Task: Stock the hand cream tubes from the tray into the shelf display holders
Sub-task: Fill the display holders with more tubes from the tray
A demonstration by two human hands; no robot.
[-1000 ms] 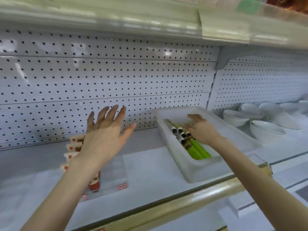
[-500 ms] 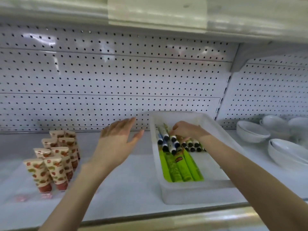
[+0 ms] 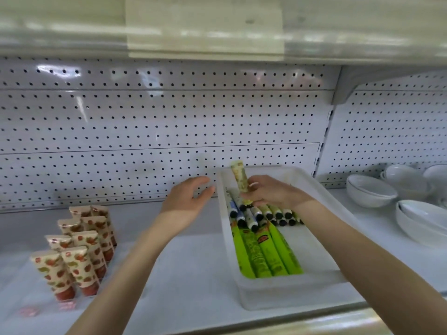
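The step in hand looks like the pick. The right grip (image 3: 273, 193) is curled round one pale tube (image 3: 239, 180) and holds it upright, flat end up, above the far end of the tray (image 3: 290, 296) at centre right of the frame. The left grip (image 3: 186, 204) is wide, its fingers relaxed and holding nothing, just beside the tray's left rim; I cannot tell whether it touches.

More stock lies in the tray: green tubes (image 3: 263, 252) side by side toward the near end, and a heap with dark caps under the right grip. At lower left of the frame, patterned tubes (image 3: 75, 250) stand cap-down in rows on the shelf (image 3: 181, 274). Their holder is too blurred to make out. Bowls (image 3: 370, 192) sit at the right.

The next move, as I judge it, is to carry the held tube leftward across the shelf and set it cap-down in a free slot. No free slot for this sort shows, so finding one comes first.
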